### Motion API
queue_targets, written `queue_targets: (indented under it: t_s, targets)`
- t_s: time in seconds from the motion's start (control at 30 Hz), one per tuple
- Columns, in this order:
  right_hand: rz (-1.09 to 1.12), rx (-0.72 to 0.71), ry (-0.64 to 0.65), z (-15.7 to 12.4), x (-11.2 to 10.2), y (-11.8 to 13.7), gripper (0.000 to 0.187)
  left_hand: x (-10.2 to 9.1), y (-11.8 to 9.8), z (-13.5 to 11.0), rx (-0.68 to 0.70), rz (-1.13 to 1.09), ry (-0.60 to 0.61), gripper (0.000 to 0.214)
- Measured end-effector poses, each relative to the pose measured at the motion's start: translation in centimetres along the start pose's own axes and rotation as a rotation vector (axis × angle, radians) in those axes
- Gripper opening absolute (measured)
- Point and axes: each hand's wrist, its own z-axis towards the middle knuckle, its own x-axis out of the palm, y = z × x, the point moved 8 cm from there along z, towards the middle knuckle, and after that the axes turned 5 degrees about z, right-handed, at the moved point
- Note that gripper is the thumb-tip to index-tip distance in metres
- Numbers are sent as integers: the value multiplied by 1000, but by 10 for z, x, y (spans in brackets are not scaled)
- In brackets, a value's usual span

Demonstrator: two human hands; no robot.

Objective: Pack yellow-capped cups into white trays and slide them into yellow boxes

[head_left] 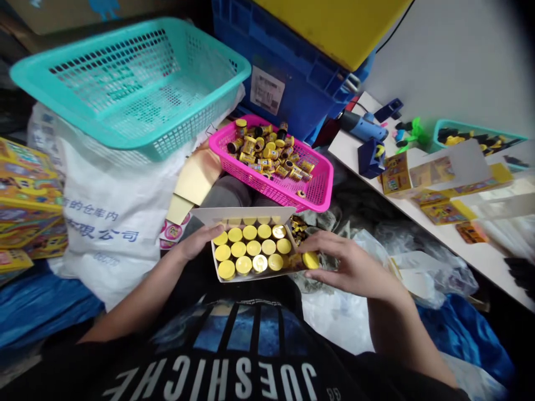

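Note:
An open white cardboard box (pixel 240 214) sits at my lap, its lid flap raised at the far side. Rows of small yellow-capped tubs (pixel 238 249) fill most of it, caps up. My left hand (pixel 197 243) grips the box's left end, thumb over the rim and the other fingers hidden. At the right end, my right hand (pixel 340 260) is closed around one small tub with a yellow cap (pixel 310 260), held tilted beside the box's corner. Beyond the box, a pink basket (pixel 271 188) holds a heap of similar tubs (pixel 267 150), lying at mixed angles.
A teal basket (pixel 137 142) rests on a white sack (pixel 108 206) at the left. Printed yellow boxes (pixel 29 195) stand at the far left. Blue crates (pixel 267 67) rise behind. Along the right, a white table (pixel 443 245) carries cartons and a blue handheld tool (pixel 363 126).

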Motion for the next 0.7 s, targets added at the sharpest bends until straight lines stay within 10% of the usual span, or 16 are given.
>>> queue_targets:
  t_s: [0.27, 0.5, 0.7]
  targets:
    - [-190, 35, 56, 6, 19, -12, 48, 0, 2, -1, -33, -7, -28, 74]
    - [412, 278, -485, -5, 58, -98, 68, -8, -3, -14, 254, 17, -459, 59]
    - [774, 400, -492, 18, 117, -103, 82, 0, -14, -27, 300, -21, -676, 58]
